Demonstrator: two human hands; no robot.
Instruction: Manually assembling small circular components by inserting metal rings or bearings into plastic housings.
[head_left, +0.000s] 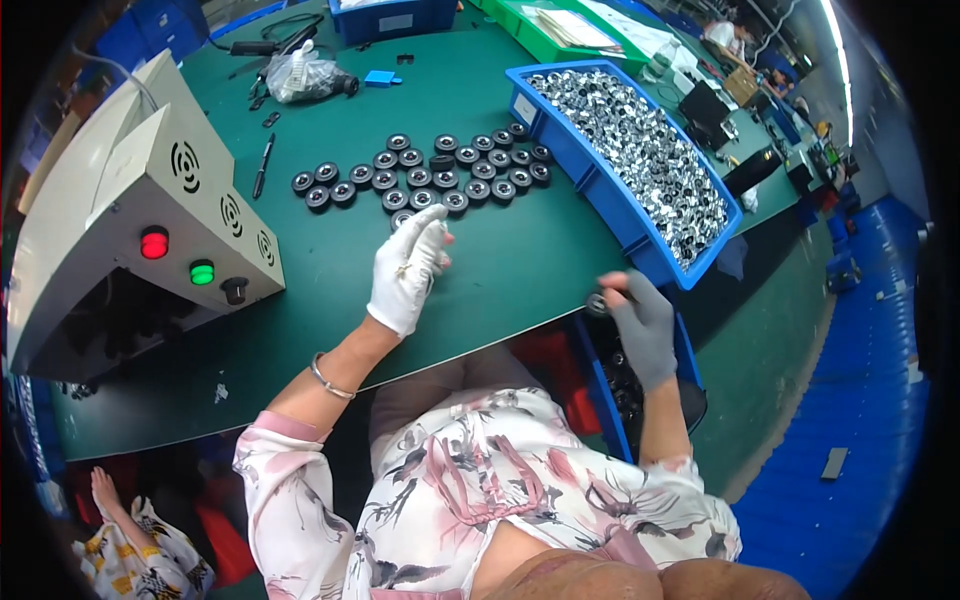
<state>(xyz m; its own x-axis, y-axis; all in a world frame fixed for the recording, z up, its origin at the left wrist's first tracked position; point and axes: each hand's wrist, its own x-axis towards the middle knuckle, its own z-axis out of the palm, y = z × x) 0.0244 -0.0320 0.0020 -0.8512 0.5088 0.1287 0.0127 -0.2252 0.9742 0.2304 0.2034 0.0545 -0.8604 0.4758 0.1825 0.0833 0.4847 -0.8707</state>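
Note:
My left hand, in a white glove with bare fingertips, is over the green table just in front of a group of black wheels. Its fingers are drawn together; whatever they hold, if anything, is hidden. My right hand, in a grey glove, is at the table's front edge and pinches a small black wheel with a pale centre. Below that hand, a blue bin with dark round parts stands beside my lap. Several wheels lie flat in loose rows on the table; one shows a plain dark top.
A blue tray heaped with shiny metal parts stands at the right. On the left is a beige machine with red and green buttons. A pen, a plastic bag and a green tray lie farther back.

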